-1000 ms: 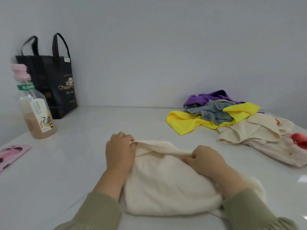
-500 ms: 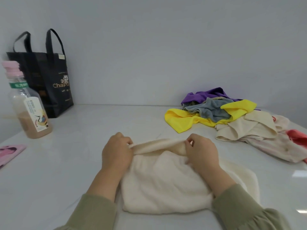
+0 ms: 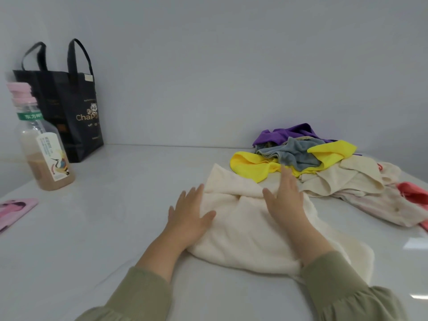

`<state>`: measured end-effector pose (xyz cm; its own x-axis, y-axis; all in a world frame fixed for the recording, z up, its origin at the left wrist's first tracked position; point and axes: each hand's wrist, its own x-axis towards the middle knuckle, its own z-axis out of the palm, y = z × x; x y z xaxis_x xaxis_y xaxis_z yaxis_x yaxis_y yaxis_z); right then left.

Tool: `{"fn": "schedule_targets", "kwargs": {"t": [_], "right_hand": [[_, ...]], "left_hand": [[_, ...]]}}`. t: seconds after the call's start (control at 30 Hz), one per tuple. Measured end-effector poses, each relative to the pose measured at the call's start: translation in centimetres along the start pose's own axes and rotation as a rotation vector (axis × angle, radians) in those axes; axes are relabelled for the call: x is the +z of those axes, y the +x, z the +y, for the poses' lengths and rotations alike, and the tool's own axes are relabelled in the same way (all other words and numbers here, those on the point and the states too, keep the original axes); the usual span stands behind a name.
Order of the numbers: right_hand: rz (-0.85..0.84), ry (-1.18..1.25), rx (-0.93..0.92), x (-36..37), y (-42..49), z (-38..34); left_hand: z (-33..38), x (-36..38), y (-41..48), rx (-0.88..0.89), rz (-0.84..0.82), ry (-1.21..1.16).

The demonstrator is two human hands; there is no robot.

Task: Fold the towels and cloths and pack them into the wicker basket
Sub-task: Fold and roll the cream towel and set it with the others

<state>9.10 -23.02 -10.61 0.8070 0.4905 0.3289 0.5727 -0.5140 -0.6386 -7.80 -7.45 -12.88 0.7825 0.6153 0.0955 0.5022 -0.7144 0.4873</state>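
A cream towel [image 3: 245,228] lies spread on the white table [image 3: 115,216] in front of me. My left hand [image 3: 188,215] rests flat on its left edge with straight fingers. My right hand [image 3: 283,196] presses flat on its upper right part, fingers straight and pointing away. A pile of loose cloths lies at the right: a yellow cloth [image 3: 254,164], a grey cloth [image 3: 293,154], a purple cloth [image 3: 291,133], a beige cloth [image 3: 345,179], a pale patterned cloth [image 3: 382,205] and a red cloth [image 3: 414,193]. No wicker basket is in view.
A black tote bag [image 3: 69,112] stands against the wall at the back left. A bottle [image 3: 42,147] with brown drink and a pink cap stands before it. A pink flat item [image 3: 14,210] lies at the left edge.
Both hands have let go of the towel's far edge, which they pinched before, and now lie flat on it. The towel's far corner lies farther away on the table.
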Motion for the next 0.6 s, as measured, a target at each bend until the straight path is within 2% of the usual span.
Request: {"fn": "schedule_targets", "kwargs": {"t": [0.07, 0.1, 0.17, 0.23, 0.3, 0.47, 0.53, 0.6], "right_hand": [[-0.147, -0.285, 0.047, 0.7, -0.5, 0.3], [-0.231, -0.347, 0.049, 1.2, -0.8, 0.4], [-0.353, -0.379, -0.026, 1.7, -1.3, 0.3], [-0.356, -0.283, -0.106, 1.6, -1.8, -0.5], [-0.335, -0.171, -0.125, 1.2, -2.2, -1.1], [-0.292, 0.015, 0.021, 1.8, -2.6, -2.3], [-0.324, -0.078, 0.100, 2.0, -2.7, -2.5], [-0.372, -0.267, 0.081, 2.4, -2.4, -2.1]], "left_hand": [[-0.2, 0.5, 0.0, -0.079, -0.127, 0.220], [-0.2, 0.6, -0.1, -0.076, -0.129, 0.223], [-0.1, 0.6, 0.0, -0.069, -0.042, 0.034], [0.1, 0.7, 0.3, -0.088, 0.043, -0.237], [0.5, 0.5, 0.5, -0.125, 0.096, -0.368], [0.6, -0.7, 0.9, -0.251, 0.167, -0.637], [0.5, -0.9, 0.8, -0.258, 0.146, -0.659], [0.5, -1.0, 0.5, -0.226, 0.129, -0.701]]}}
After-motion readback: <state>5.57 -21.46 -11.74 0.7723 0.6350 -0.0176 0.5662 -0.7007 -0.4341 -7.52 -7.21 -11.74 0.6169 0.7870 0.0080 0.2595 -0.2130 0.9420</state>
